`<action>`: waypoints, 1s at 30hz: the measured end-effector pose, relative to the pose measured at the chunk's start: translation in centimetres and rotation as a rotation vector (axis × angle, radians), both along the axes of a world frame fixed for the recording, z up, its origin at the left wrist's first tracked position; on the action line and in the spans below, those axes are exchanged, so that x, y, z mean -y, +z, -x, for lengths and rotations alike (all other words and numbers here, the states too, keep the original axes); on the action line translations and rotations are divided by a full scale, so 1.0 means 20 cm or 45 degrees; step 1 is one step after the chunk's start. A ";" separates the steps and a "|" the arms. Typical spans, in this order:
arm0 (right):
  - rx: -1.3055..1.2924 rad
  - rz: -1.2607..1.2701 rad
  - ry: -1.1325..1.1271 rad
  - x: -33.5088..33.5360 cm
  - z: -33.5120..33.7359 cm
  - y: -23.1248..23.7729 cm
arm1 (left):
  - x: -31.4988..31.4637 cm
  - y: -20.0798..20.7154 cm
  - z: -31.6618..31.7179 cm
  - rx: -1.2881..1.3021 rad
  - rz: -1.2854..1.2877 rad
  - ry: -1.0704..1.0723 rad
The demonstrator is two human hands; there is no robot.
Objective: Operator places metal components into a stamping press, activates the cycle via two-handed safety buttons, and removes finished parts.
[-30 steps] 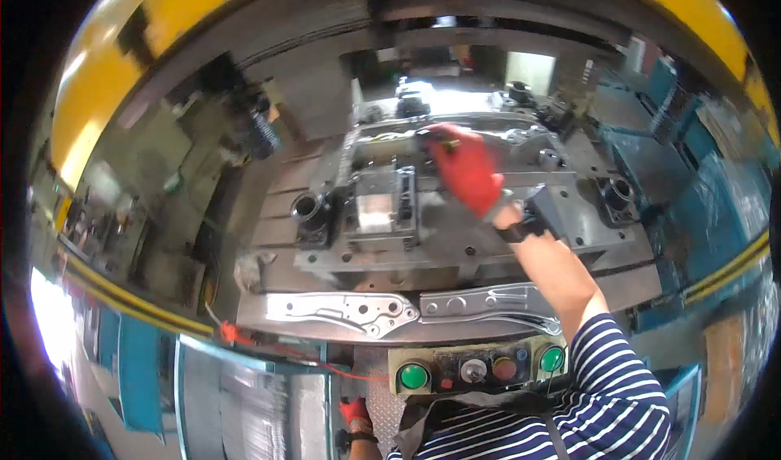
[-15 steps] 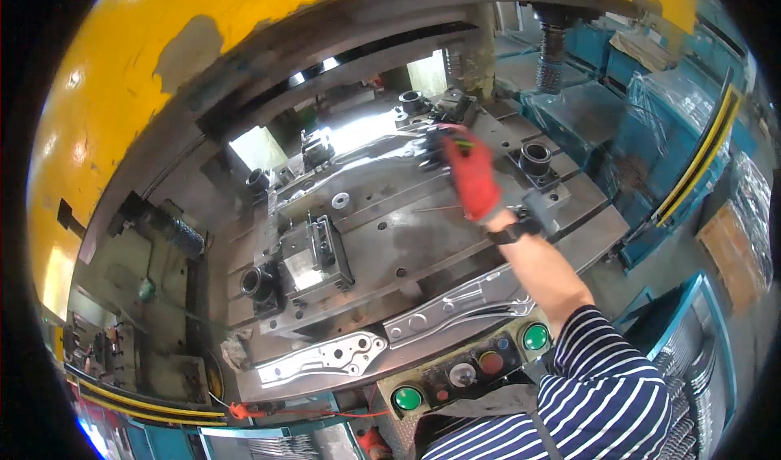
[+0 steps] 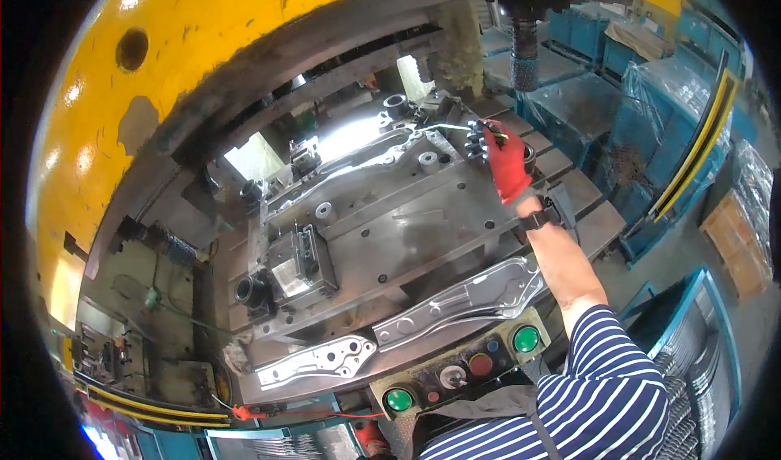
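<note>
My right hand point(image 3: 503, 161), in a red glove with dark fingertips, is over the far right of the press bed point(image 3: 423, 232). Its fingers are closed on a thin pale rod point(image 3: 447, 126) pointing left toward the end of a long shiny formed metal part point(image 3: 358, 169). That part lies across the die at the back. What looks like my left hand point(image 3: 372, 439), also red-gloved, shows at the lower edge, its fingers mostly hidden. Two more pressed metal parts lie along the front edge: a pale one with holes point(image 3: 317, 360) and a longer ribbed one point(image 3: 460, 305).
A control box point(image 3: 431, 379) with green and red buttons stands before the bed. Die blocks point(image 3: 301, 261) and dark guide bushings point(image 3: 255, 292) rise from it. The yellow press ram point(image 3: 203, 21) hangs above. A yellow-black post point(image 3: 701, 147) and racks of parts point(image 3: 691, 370) stand right.
My right hand has moved right, away from the formed part's far end, uncovering that end and the thin rod. The view has shifted slightly. The front parts stay put.
</note>
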State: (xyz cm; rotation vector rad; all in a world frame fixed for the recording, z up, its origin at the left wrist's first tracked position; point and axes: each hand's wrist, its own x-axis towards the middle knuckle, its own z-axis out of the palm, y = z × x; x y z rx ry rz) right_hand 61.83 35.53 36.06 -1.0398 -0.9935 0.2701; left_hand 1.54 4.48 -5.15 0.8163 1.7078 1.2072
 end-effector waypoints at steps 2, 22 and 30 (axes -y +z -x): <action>-0.004 -0.022 0.046 0.02 0.00 0.03 | 0.01 -0.01 -0.02 0.195 0.098 0.181; -0.014 -0.096 -0.116 0.06 -0.03 0.08 | -0.19 -0.13 -0.16 -0.172 0.117 0.115; -0.399 -0.367 -0.168 0.76 -0.59 0.02 | -0.33 -0.07 -0.28 -0.371 0.214 -0.034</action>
